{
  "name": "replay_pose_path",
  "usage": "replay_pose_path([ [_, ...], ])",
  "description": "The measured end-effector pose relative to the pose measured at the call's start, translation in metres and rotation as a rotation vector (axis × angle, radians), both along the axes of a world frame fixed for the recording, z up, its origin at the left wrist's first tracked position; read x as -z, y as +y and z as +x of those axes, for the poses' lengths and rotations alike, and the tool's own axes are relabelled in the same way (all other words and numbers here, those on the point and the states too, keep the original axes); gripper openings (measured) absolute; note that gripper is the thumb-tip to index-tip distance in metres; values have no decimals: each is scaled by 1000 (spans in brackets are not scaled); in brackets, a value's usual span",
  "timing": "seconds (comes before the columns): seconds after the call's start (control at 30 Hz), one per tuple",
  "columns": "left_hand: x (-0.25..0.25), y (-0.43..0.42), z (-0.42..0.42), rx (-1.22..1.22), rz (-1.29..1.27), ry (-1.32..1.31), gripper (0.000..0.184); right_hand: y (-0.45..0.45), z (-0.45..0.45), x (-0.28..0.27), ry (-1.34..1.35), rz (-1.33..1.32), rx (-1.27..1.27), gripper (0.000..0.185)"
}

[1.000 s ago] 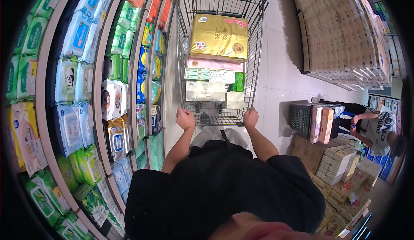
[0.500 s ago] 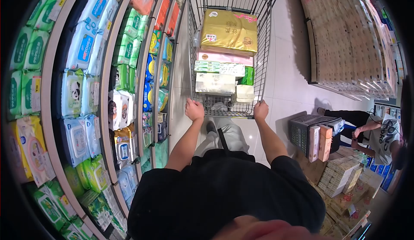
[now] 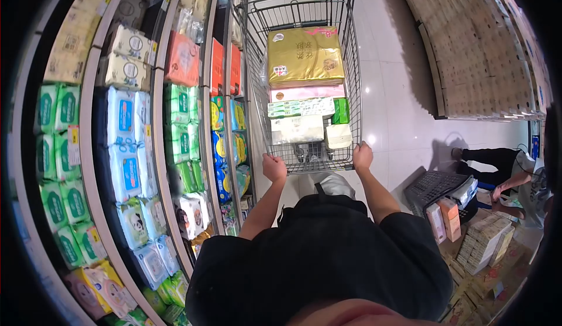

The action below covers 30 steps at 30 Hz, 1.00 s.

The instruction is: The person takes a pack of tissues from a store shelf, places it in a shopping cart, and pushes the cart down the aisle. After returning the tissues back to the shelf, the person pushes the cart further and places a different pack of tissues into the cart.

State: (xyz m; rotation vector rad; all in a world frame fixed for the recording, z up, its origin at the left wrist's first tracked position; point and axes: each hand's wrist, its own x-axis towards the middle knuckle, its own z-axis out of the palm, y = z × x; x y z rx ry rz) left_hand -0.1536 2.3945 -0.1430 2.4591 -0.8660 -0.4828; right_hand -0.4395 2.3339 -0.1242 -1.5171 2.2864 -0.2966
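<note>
A wire shopping cart (image 3: 357,103) stands in front of me. My left hand (image 3: 274,166) is closed around its near left corner, and my right hand (image 3: 363,156) grips the near right corner. Towards the far end of the cart lies a large gold tissue pack (image 3: 305,56) on top of a pink pack (image 3: 307,92). Nearer to me are a white-and-green pack (image 3: 301,107), a green pack (image 3: 340,110), a white pack (image 3: 297,129) and a smaller cream pack (image 3: 338,136). The wire floor shows at the cart's near end.
Shelves of wipes and tissue packs (image 3: 124,118) run close along the left. Stacked cartons (image 3: 468,50) form a wall at the right. Behind it, a person (image 3: 515,179) bends near a dark grey basket (image 3: 433,191) and more stacked packs (image 3: 483,238). Pale floor tiles (image 3: 392,144) reflect the lights.
I have moved forward with the cart along the aisle; the left shelves have slid back towards me. The person at the right has bent lower, and the basket beside them is tilted.
</note>
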Motion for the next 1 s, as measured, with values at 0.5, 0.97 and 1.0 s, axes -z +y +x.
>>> replay_pose_path([
  [0.5,10,-200,40,76,-62,-107,11,-205,37,5,-13,-32,-1,19],
  [0.97,11,-353,68,11,19,-184,13,-354,70,2,-35,-14,-8,19],
  [1.0,8,-362,69,19,-5,-183,13,-365,71,2,-35,-27,-6,19],
])
